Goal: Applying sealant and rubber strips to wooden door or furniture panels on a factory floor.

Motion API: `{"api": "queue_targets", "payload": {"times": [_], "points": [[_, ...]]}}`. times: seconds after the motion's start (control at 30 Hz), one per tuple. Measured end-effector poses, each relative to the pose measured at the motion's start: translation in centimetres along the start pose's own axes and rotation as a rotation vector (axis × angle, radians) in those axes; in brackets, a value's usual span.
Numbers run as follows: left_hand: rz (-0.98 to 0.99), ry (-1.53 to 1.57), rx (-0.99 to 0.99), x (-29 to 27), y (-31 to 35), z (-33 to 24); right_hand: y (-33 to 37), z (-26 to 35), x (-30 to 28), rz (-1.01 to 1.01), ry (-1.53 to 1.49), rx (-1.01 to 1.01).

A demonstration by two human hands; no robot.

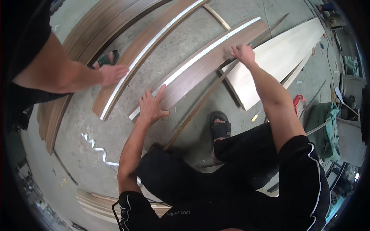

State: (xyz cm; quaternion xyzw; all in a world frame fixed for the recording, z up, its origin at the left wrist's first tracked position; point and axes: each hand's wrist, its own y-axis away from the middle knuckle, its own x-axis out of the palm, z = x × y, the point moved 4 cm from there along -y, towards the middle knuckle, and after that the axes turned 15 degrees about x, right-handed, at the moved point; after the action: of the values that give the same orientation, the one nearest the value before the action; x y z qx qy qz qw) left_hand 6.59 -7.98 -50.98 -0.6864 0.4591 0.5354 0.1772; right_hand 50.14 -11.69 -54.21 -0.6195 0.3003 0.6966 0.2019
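A wooden board with a white strip along its far long edge slants up to the right before me. My left hand rests on its near-left end, fingers spread, one digit touching the strip. My right hand is closed at the board's near edge, toward the far end. Something dark shows under its fingers; what it is I cannot make out. Farther left lies a curved wooden board, also edged with a white strip, and another person's hand lies flat on that.
Curved brown panels lie at far left. A pale flat panel is at right, beside a narrow wooden strip. A curled white strip lies on the concrete floor. More boards lie at lower left, a green bag at right.
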Motion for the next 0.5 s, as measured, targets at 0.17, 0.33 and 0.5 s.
{"api": "queue_targets", "payload": {"times": [0.17,0.33,0.5], "points": [[0.035,-0.012,-0.013,-0.9,0.3,0.7,2.3,1.6,4.6,0.704,-0.734,0.552],[0.065,-0.036,-0.028,-1.4,0.7,2.1,5.0,6.7,7.0,0.704,-1.127,0.708],[0.006,-0.025,-0.012,-1.0,1.2,1.5,4.4,6.7,7.3,0.626,-1.119,0.908]]}}
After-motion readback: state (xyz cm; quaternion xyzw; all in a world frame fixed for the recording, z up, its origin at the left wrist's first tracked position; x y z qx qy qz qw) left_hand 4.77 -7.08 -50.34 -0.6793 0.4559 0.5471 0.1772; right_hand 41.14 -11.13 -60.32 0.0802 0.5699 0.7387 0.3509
